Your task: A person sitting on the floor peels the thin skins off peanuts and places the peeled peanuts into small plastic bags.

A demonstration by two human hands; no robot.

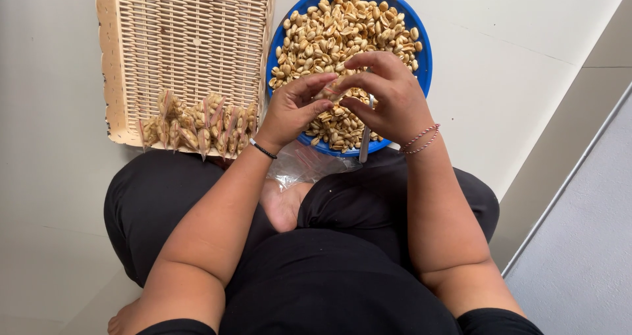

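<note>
Both hands meet mid-frame over the blue bowl [421, 65] of nuts [342, 25]. The left hand [293, 111] and right hand [388, 98] pinch one small packet [331, 95] with closed fingertips. The right hand also holds a spoon [365, 141].

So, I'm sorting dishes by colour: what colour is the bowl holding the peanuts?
Blue: the bowl shows best in the head view.

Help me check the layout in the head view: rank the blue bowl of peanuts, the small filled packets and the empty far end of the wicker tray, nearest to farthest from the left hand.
From the left hand:
1. Round blue plastic bowl of peanuts, directly under and beside the hand, to its right.
2. Small clear filled packets, on the tray's near edge, to the left.
3. Empty far end of the beige wicker tray, up and left.
</note>
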